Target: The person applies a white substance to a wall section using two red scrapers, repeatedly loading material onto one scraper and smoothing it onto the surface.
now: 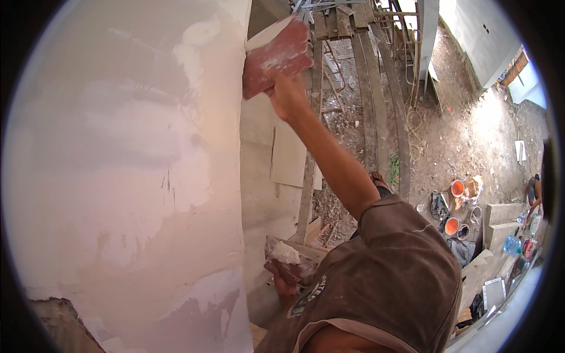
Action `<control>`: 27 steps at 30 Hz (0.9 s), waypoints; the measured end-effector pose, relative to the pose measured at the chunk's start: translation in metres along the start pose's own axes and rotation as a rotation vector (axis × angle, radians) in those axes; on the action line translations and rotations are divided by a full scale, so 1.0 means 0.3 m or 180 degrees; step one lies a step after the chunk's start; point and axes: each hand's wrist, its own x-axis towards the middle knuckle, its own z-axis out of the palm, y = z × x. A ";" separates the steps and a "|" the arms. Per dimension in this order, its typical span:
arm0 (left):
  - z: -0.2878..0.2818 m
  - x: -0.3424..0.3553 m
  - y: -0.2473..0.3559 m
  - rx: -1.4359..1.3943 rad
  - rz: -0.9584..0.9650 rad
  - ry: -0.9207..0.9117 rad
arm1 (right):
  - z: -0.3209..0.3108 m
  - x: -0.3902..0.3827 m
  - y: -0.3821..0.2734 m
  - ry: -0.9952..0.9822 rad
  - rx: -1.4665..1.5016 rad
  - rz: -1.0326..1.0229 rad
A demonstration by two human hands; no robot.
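Outdoor building site seen from height: pale plastered wall point(123, 176) with smooth wet patches fills the left; its corner edge runs down the middle.

Right hand point(285, 94): raised on an outstretched arm, fingers closed around the grip of a flat red rectangular plastering trowel point(276, 56), whose blade lies against the wall's corner edge, near the top.

Left hand point(282, 285): low beside the wall's corner, fingers closed under a dirty flat board carrying a lump of grey-white plaster point(286, 254).

Brown short-sleeved shirt point(394, 282): right of the wall, at bottom.

Weathered wooden scaffold planks point(376, 106): right of the wall, below the trowel.

Orange buckets point(454, 206): on the dirt ground, far right of the wall.
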 end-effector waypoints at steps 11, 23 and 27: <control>0.079 0.033 -0.007 0.0462 0.0294 0.0299 | -0.159 -0.604 0.061 -0.2644 -0.2528 0.1711; -0.071 0.106 -0.049 0.0651 0.0363 -0.0046 | 0.029 0.304 -0.414 -0.2015 -0.3527 0.0410; -0.020 0.087 -0.040 0.0239 0.0220 -0.0397 | 0.292 0.486 -0.458 -0.1603 -0.4448 0.0152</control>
